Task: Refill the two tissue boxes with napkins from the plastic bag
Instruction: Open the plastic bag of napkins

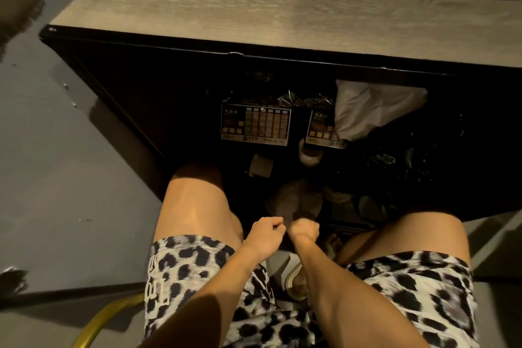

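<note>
Plastic bag on dark shelf under table; both hands, left & right, curled, grip unclear.

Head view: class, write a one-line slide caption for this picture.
Seated person's left hand and right hand, both curled, meet before the dark shelf under a pale wood-grain table.
</note>
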{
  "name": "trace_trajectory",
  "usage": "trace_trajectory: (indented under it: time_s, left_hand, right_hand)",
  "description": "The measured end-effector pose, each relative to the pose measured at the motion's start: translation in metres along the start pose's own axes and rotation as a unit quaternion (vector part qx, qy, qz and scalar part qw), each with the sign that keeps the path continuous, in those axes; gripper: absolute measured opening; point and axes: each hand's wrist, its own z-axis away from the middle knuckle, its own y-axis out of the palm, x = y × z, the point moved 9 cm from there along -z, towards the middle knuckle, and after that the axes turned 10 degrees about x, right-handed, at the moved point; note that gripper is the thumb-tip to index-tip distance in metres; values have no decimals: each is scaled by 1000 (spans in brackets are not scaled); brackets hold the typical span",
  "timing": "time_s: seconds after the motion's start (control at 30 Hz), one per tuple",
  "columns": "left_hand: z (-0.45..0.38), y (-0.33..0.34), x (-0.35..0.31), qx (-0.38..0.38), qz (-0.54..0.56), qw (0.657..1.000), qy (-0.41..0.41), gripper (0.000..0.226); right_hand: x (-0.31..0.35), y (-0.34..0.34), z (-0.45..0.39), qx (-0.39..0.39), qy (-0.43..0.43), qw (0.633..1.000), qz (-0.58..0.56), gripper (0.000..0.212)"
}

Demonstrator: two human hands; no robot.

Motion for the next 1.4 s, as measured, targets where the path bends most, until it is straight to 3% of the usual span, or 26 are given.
trace_trajectory:
  time_s: [0.2, 0.37, 0.47, 0.6, 0.67, 0.73, 0.8, 0.93, 1.0, 1.1, 1.13, 1.3, 1.4]
  left_hand:
    - [-1, 1, -1, -1, -7, 1000, -4, 44]
    - [5, -3, -12, -2, -37, 999, 1, 43]
    - [14, 10, -20, 18, -113, 993, 29, 13]
    - [32, 24, -32, 61, -197, 977, 49, 9]
    - [51, 25, -49, 67, -273, 957, 66, 32]
    - [68, 19, -62, 23, -385, 920, 77, 46]
    - [81, 16, -78, -32, -477, 871, 113, 44]
    - [123, 9, -127, -149, -555, 783, 240, 32]
    - [150, 4, -154, -197, -533, 756, 325, 34]
    - [191, -18, -183, -234, -377, 773, 453, 29]
    - [205, -28, -191, -240, -328, 778, 479, 24]
    - [282, -79, -238, -293, -156, 774, 539, 25]
    - [322, -106, -265, -309, -113, 758, 563, 22]
  right_hand:
    - [-2, -20, 25, -45, 22, 999, -9, 29]
    - [9, -31, 51, -33, 1, 999, -2, 29]
    - [3, -34, 76, -11, -11, 1000, 10, 29]
    - [-3, -49, 107, -8, -31, 999, 17, 33]
    - [-2, -62, 121, -16, -40, 999, 17, 35]
    - [3, -79, 139, -29, -43, 999, 16, 36]
    - [11, -98, 157, -39, -54, 997, 25, 37]
    - [34, -139, 202, -44, -102, 993, 45, 43]
    - [50, -164, 233, -61, -148, 984, 82, 46]
    - [76, -195, 290, -47, -210, 968, 133, 25]
    - [84, -205, 309, -44, -230, 962, 138, 27]
    - [123, -241, 391, -100, -335, 931, 103, 64]
    - [140, -254, 434, -119, -409, 901, 87, 52]
